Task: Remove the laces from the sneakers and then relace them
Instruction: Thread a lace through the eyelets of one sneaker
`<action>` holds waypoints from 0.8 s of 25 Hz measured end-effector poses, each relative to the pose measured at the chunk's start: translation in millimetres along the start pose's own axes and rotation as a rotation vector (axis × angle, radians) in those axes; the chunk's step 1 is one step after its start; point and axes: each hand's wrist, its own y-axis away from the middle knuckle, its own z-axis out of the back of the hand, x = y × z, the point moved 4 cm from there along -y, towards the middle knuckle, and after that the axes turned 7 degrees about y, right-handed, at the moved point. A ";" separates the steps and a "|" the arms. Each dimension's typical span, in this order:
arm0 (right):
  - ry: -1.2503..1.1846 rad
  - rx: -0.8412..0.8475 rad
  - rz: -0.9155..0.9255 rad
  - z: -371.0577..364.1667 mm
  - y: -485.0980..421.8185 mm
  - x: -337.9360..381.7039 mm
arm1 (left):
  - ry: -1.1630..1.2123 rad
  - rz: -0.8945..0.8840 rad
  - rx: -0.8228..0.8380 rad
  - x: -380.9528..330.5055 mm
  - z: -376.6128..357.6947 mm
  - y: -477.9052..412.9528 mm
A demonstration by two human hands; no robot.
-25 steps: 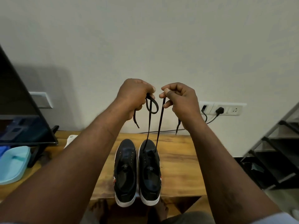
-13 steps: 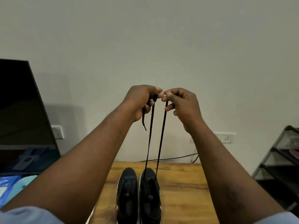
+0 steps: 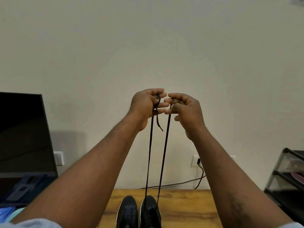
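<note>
Lace: thin black lace (image 3: 149, 153), two taut strands rising from the right-hand sneaker (image 3: 150, 214) on the tabletop (image 3: 184, 206)
Left grip: left hand (image 3: 145, 104) pinching one strand, end dangling
Right grip: right hand (image 3: 185, 109) pinching the other

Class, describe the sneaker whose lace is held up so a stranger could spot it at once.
On the wooden table stand two black sneakers, side by side. Pick the right sneaker: two lace strands rise from it to the left hand and right hand, none from the left sneaker.
</note>
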 end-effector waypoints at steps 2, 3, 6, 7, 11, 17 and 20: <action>0.024 -0.012 0.004 -3.5 4.6 -3.3 | -0.093 -0.009 0.016 9.8 1.7 4.5; 0.027 -0.014 0.002 -5.5 7.0 -7.2 | -0.114 -0.007 0.018 16.3 3.7 6.6; 0.067 -0.029 -0.021 -9.1 14.1 -32.4 | -0.163 -0.005 0.011 39.1 13.7 12.9; 0.098 -0.035 -0.045 -10.0 17.8 -46.4 | -0.199 0.005 -0.010 48.6 19.9 16.0; 0.213 -0.051 -0.180 -17.7 46.5 -123.7 | -0.348 0.156 -0.090 110.9 50.0 38.0; 0.278 -0.001 -0.345 -43.7 95.6 -229.5 | -0.400 0.340 -0.084 220.3 86.3 74.8; 0.278 0.048 -0.390 -53.7 108.4 -261.5 | -0.429 0.371 -0.071 254.6 97.3 78.5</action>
